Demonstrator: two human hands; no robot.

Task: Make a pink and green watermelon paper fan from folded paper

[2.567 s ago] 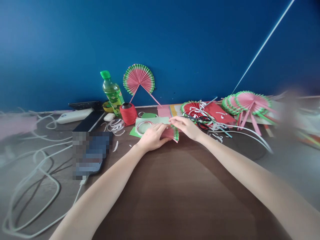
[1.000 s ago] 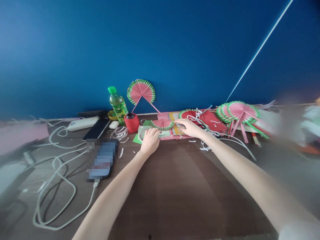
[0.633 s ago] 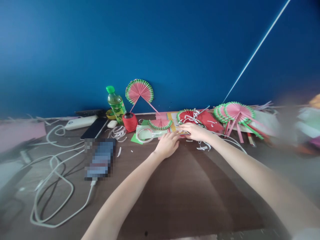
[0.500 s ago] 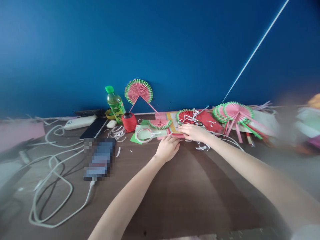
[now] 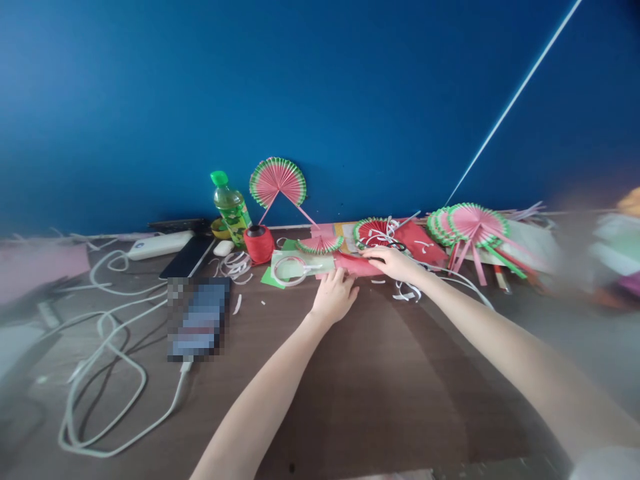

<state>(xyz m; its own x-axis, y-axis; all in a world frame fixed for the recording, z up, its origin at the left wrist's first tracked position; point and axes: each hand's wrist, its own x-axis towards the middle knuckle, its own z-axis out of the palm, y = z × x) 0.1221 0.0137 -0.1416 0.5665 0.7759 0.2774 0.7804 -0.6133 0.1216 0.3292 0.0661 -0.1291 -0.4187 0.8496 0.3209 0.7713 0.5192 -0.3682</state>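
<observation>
A sheet of red paper lies in a small stack at the back of the brown table, its far edge lifted and folded over. My right hand pinches that edge by its right part. On the near left side of the sheet rests my left hand, fingers bent over the border and thumb apart. Just behind is a half-round pleated paper fan, red with a green rim. A white ring with a handle lies left of my left hand on pale green paper. Beyond my right hand, dark-handled scissors lie among white paper strips.
A red thread spool and a green-capped bottle stand at the back left. One pleated fan leans on the blue wall; several more fans are piled right. A phone with a looping white cable lies left.
The red sheet now shows between my hands, covering much of the yellow and white paper seen before. My right hand has shifted slightly right; my left hand's thumb has spread from its fingers.
</observation>
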